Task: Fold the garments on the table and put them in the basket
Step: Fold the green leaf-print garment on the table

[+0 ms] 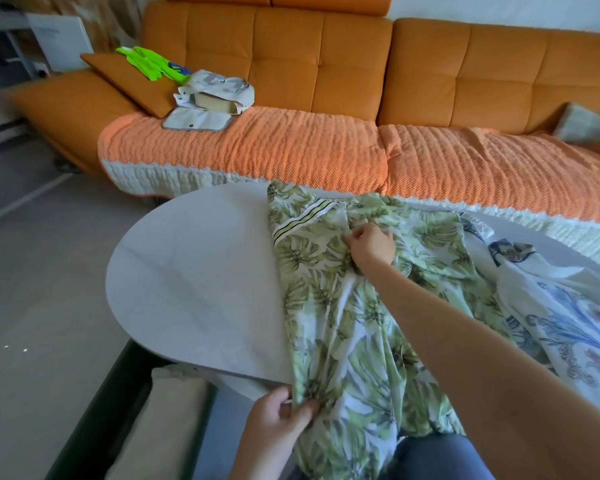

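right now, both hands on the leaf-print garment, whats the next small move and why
Probably pull the leaf-print garment taut and flat on the grey table: the left hand pinches its near edge, the right hand pinches cloth near the striped band, and the fabric between them lies rumpled.

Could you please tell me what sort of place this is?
Most likely a home living room: an orange sofa with a throw fills the back, a low pale table stands before it, and a green garment lies spread on it.
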### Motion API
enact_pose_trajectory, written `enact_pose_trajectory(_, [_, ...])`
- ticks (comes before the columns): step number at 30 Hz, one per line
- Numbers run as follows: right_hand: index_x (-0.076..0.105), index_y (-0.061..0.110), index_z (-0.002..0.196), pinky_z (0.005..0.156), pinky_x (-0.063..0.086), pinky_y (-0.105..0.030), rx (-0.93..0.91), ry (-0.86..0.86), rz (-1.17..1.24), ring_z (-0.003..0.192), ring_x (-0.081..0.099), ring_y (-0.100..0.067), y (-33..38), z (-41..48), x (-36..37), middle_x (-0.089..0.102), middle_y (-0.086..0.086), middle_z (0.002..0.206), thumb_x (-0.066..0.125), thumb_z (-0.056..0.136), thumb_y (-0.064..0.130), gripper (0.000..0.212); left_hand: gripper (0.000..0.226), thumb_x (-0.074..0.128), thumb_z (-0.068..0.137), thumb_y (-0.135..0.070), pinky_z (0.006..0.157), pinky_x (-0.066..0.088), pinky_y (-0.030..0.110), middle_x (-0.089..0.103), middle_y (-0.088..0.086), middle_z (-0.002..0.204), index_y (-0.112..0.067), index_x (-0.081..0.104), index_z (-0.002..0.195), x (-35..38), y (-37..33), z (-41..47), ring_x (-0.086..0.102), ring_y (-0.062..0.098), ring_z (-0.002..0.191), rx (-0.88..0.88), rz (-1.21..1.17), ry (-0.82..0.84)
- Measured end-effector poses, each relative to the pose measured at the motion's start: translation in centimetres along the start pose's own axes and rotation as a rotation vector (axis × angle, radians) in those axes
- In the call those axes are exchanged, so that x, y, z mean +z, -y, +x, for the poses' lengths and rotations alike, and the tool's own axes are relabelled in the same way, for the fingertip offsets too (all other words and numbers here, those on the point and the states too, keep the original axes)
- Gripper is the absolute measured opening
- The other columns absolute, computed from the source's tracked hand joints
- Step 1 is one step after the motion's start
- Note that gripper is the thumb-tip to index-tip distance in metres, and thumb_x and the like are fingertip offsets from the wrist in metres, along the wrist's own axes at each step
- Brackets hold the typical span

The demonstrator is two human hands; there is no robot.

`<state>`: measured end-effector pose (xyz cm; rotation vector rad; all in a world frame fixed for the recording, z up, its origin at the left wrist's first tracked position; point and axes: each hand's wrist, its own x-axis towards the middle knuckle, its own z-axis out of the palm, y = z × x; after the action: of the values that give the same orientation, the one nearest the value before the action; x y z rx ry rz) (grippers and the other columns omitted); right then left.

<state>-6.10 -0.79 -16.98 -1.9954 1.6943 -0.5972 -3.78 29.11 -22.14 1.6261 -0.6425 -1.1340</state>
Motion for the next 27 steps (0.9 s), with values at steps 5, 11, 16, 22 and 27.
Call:
enact_pose_trajectory(5, [0.056, 0.01, 0.089, 0.089, 0.045, -0.042, -0.097, -0.052, -0.079, 0.113, 0.045, -0.032, -0.4, -0.8, -0.7, 0.063, -0.012, 0.1, 0.045, 0.093, 0.034, 0.026, 0.047, 0.066, 0.07, -0.064, 0.075, 0.047, 0.025, 0.069, -0.002, 0.081, -0.019, 0.065, 0.08, -0.2, -0.2, -0.4, 0.065, 0.013, 0.08, -0.009, 0.068, -0.022])
enact_pose_trajectory(11, [0.053, 0.009, 0.091, 0.063, 0.05, -0.028, -0.084, 0.264, -0.263, 0.078, 0.056, -0.02, -1.3, -3.3, -2.0, 0.058, -0.005, 0.082, 0.056, 0.08, 0.063, 0.055, 0.056, 0.06, 0.068, -0.07, 0.079, 0.048, 0.037, 0.055, 0.001, 0.077, -0.014, 0.056, 0.073, -0.4, 0.0, -0.4, 0.059, 0.021, 0.072, -0.049, 0.058, -0.134])
enact_pose_trajectory(16, [0.056, 0.012, 0.091, 0.078, 0.051, -0.036, -0.156, 0.049, -0.164, 0.095, 0.057, -0.027, -2.3, -4.6, -1.9, 0.063, -0.007, 0.093, 0.064, 0.085, 0.04, 0.03, 0.058, 0.061, 0.054, -0.065, 0.071, 0.051, 0.043, 0.068, 0.012, 0.07, -0.009, 0.067, 0.071, -0.2, 0.0, -0.8, 0.066, 0.032, 0.079, -0.018, 0.057, -0.206])
enact_pose_trajectory(22, [0.026, 0.017, 0.145, 0.115, 0.019, -0.039, -0.466, 0.018, -0.132, 0.137, 0.024, -0.02, -1.9, -9.0, -3.8, 0.034, 0.001, 0.147, 0.043, 0.094, 0.047, 0.062, 0.027, 0.06, 0.081, -0.049, 0.06, 0.04, 0.016, 0.063, -0.01, 0.081, -0.023, 0.059, 0.087, -0.8, -2.7, -2.1, 0.06, 0.004, 0.077, 0.23, 0.388, -0.432])
enact_pose_trajectory(27, [0.001, 0.026, 0.15, 0.119, -0.005, -0.04, -0.691, 0.457, -0.463, 0.144, -0.012, -0.014, -5.6, -14.7, -3.2, -0.006, 0.007, 0.157, 0.015, 0.095, 0.055, 0.064, 0.037, 0.063, 0.086, -0.019, 0.092, 0.044, 0.039, 0.059, 0.002, 0.121, -0.016, 0.059, 0.123, 0.3, -3.7, 1.3, 0.052, 0.022, 0.115, 0.75, 0.968, -0.43])
